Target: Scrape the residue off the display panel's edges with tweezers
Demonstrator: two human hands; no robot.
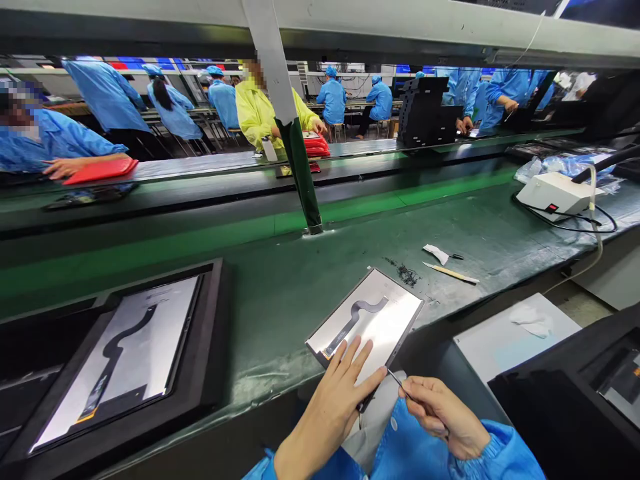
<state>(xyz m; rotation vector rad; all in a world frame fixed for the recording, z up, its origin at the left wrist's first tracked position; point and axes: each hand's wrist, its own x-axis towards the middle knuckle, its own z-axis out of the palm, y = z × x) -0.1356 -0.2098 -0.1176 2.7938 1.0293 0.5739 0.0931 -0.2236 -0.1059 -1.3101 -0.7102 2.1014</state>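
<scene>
A silver display panel (395,313) with a dark, curved flex cable lies at a slant over the front edge of the green bench. My left hand (340,393) rests on its lower part, fingers spread flat on the silver back. Beside it, my right hand (435,407) pinches a thin metal tool (395,377), whose tip touches the panel's lower right edge close to my left thumb. What kind of tool it is, I cannot tell.
A similar panel (165,320) lies in a black foam tray (213,347) at left. Dark scraps (407,275), a yellow-handled knife (453,273) and a white machine (555,193) are on the bench (270,280). A metal post (300,167) rises ahead; people work beyond.
</scene>
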